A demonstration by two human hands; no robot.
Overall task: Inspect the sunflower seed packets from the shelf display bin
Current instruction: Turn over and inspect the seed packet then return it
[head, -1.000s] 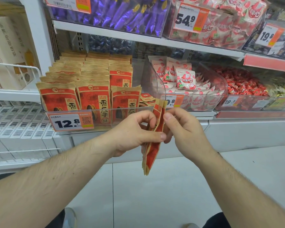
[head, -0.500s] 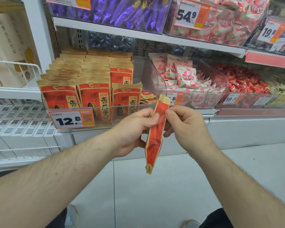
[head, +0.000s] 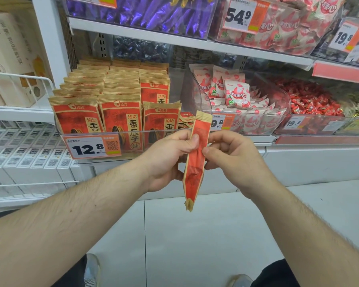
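Two hands hold one seed packet up in front of the bin.

The left hand (head: 166,160) and the right hand (head: 234,160) both pinch the packet (head: 196,160) near its top, thumbs on the near side and the other fingers curled behind it. I think they hold it this way to turn it and look at every side. The packet hangs almost straight down, edge toward us, so it looks thin. It is red with tan paper ends, and the bottom end splits into two flaps. It is in the air, just in front of the clear bin (head: 95,134), not touching it. More packets (head: 120,119) like it stand in rows in the bin, behind a price tag (head: 93,148).
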